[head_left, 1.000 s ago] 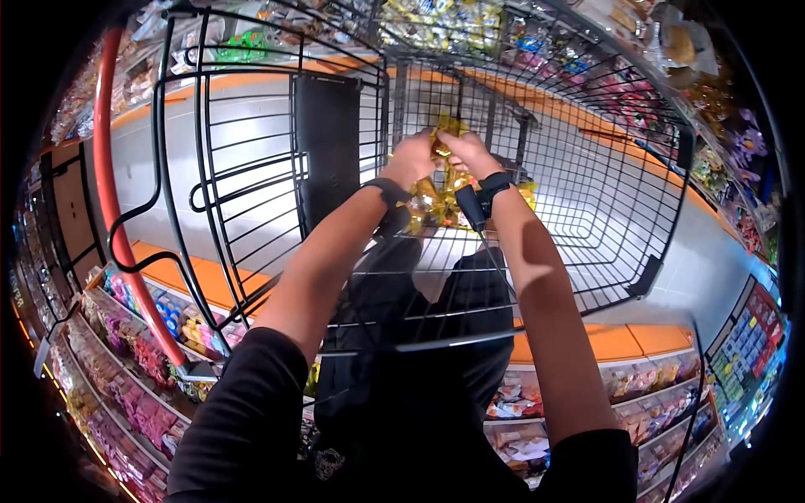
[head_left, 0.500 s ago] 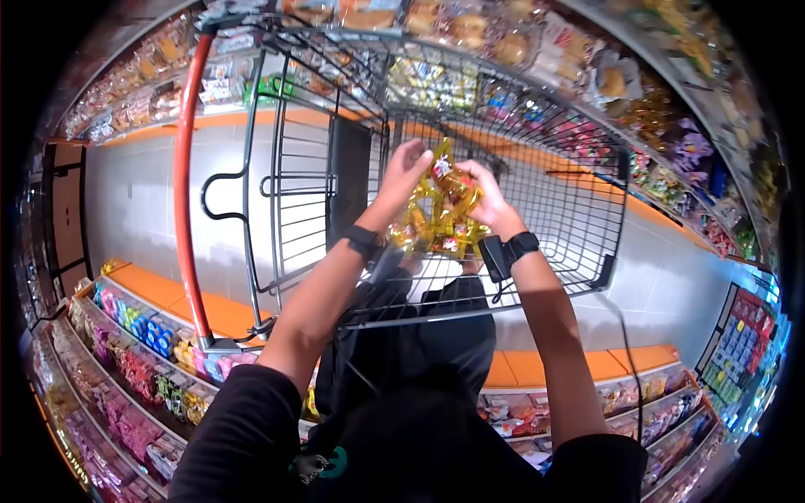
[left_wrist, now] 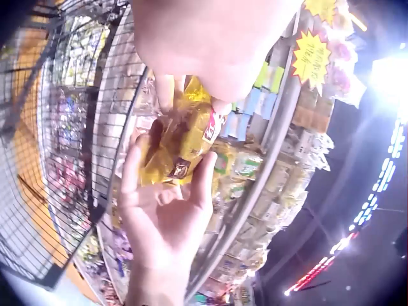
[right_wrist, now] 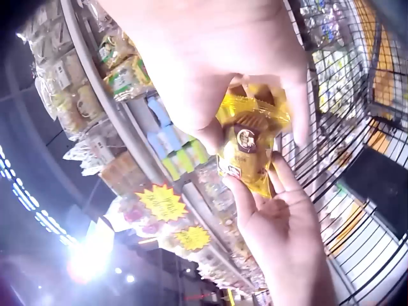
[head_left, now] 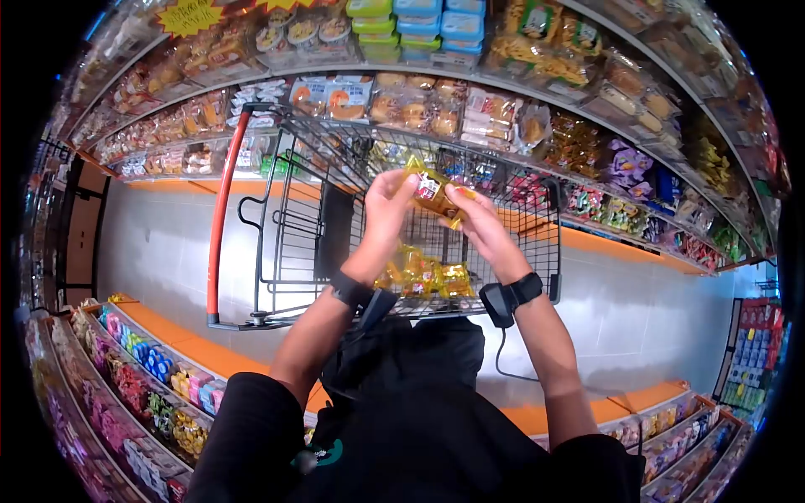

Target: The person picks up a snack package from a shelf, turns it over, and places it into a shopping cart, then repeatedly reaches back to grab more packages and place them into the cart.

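Between both hands, above the shopping cart (head_left: pixel 549 243), is a yellow, see-through snack packet (head_left: pixel 434 194) with a red and white label. My left hand (head_left: pixel 383 215) pinches its upper left end, thumb over the wrapper. The opposite end is gripped by my right hand (head_left: pixel 489 231). A brown emblem shows on the packet (right_wrist: pixel 247 141) in the right wrist view, and part of its filling is hidden behind the fingers. Below the hands, several similar yellow packets (head_left: pixel 422 272) lie in the cart's near side.
The cart's red handle (head_left: pixel 225 222) stands at the left, beside a dark seat panel (head_left: pixel 334 230). Beyond the cart, shelves (head_left: pixel 285 71) carry packaged breads and plastic boxes (head_left: pixel 419 23). More stocked shelves (head_left: pixel 151 369) run close behind the person, and a cable (head_left: pixel 501 360) hangs from the right wrist.
Both hands have come up from the cart's yellow packets with one packet, now held apart from the others. The head view has tilted up, showing more of the far shelves.
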### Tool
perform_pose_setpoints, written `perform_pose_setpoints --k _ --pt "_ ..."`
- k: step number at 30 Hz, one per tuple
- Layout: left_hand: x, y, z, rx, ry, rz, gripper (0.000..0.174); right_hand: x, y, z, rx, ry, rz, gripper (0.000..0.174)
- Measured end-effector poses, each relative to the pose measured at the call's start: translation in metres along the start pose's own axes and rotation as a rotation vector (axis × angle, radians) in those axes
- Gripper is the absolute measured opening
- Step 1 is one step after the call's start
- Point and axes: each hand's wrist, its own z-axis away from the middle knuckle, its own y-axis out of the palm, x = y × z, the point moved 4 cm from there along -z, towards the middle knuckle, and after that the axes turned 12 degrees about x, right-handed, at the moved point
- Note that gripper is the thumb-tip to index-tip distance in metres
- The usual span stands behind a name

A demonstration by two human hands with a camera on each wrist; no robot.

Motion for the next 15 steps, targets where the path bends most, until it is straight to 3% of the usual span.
perform_pose_setpoints --k 1,4,7,10,11,12,14,15 --pt "-0.014 0.018 0.007 0.004 -0.005 0.151 0.035 0.010 0.002 0.006 0.007 -0.065 -0.045 0.039" --pt "-0.009 0.064 0.015 0.069 -0.016 0.085 0.039 0.026 -0.002 0.022 0.004 -0.158 -0.273 0.035" --pt "-0.021 0.114 0.021 0.184 0.072 -0.079 0.030 0.038 -0.012 0.042 0.040 -0.142 -0.402 0.039" --pt "-0.032 0.146 0.007 0.331 0.204 -0.114 0.030 0.058 -0.047 0.071 -0.146 -0.104 -0.106 0.038" --pt "-0.034 0.152 0.004 0.378 0.093 -0.250 0.034 0.064 -0.069 0.076 -0.204 -0.205 0.088 0.030" --pt "-0.040 0.162 0.004 0.422 -0.066 -0.303 0.036 0.080 -0.072 0.089 -0.215 -0.258 0.074 0.032" --pt "-0.040 0.178 -0.007 0.635 0.125 -0.605 0.038 0.127 -0.065 0.120 -0.233 -0.368 0.044 0.034" --pt "-0.042 0.190 -0.007 0.672 0.137 -0.634 0.037 0.140 -0.069 0.129 -0.348 -0.373 0.094 0.037"
